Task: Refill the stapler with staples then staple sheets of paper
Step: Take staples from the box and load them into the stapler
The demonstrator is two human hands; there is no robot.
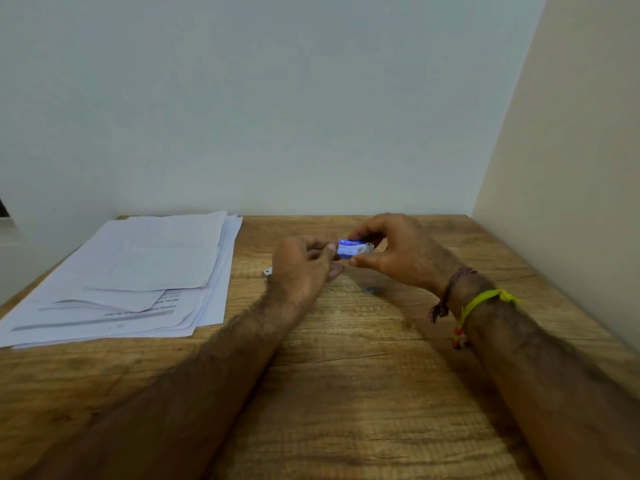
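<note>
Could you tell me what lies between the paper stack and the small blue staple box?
In the head view, the left hand sits between the white paper stack and small blue staple box.

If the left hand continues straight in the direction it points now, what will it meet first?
Most likely the staple box. The left hand points up and to the right, its fingertips already at the box's left end, while the right hand pinches the box. Depth is hard to judge from one view.
</note>
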